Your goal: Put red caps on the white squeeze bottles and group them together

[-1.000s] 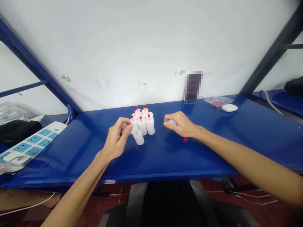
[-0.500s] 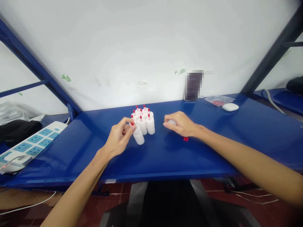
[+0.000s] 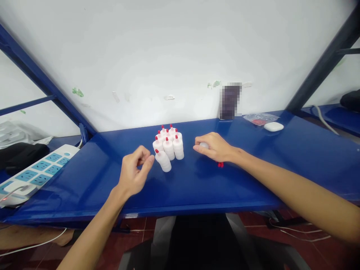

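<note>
My left hand (image 3: 136,168) is beside the front-left bottle, its fingers curled, the thumb apart, nothing in its grasp. That white squeeze bottle (image 3: 163,162) with a red tip cap leans a little to the left at the front of the group. Behind it several matching bottles (image 3: 169,149) stand close together, all with red caps. My right hand (image 3: 210,147) is wrapped round a small whitish rounded object (image 3: 204,145); most of it is hidden in the fist. A few loose red caps (image 3: 221,164) lie on the table just below that hand.
The blue table (image 3: 168,195) meets a white wall. At the back right are a clear plastic bag (image 3: 260,119) with red bits inside, a white rounded case (image 3: 273,126) and a pixelated dark upright object (image 3: 230,102). A power strip (image 3: 42,170) lies at the left.
My left hand has let go of the front bottle's red cap and moved left and slightly down. My right hand has stayed nearly in place with its object.
</note>
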A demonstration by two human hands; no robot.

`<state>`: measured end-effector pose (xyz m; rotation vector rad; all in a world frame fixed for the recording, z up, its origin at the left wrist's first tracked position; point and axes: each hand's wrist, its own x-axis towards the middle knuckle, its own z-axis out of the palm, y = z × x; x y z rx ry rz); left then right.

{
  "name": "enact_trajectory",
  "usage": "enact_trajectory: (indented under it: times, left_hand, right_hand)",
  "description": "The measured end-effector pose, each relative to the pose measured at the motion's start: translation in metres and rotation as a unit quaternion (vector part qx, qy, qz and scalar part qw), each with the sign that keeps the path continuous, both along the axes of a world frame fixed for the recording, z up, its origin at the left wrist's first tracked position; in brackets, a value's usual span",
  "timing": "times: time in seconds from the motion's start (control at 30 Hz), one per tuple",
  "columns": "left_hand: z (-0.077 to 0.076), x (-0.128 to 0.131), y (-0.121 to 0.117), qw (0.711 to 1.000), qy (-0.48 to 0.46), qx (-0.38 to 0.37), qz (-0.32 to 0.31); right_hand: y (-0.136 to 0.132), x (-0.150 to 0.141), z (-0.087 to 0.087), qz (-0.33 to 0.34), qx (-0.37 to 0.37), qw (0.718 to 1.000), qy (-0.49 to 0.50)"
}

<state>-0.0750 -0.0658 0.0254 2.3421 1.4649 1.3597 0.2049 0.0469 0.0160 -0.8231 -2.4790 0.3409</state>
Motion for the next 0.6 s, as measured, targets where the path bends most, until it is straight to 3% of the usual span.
enact_trajectory:
  times: [0.13,0.27,0.47,0.6]
  left_hand:
    - [-0.007,0.022,-0.021,0.976,0.176,-0.044,-0.117]
    - [-0.012,0.035,-0.019,0.946,0.288,-0.090,-0.116]
    - [-0.009,0.026,-0.001,0.945,0.304,-0.100,-0.065]
    - [-0.009,0.034,-0.010,0.953,0.274,-0.093,-0.089]
  right_hand:
    - [0.000,-0.001,-0.001,0.004,0.004,1.000,-0.008]
    - [0.000,-0.001,0.000,-0.001,0.010,1.000,-0.019]
    - [-0.002,-0.002,0.001,-0.003,0.008,1.000,-0.023]
    - [-0.001,-0.001,0.001,-0.005,0.011,1.000,-0.020]
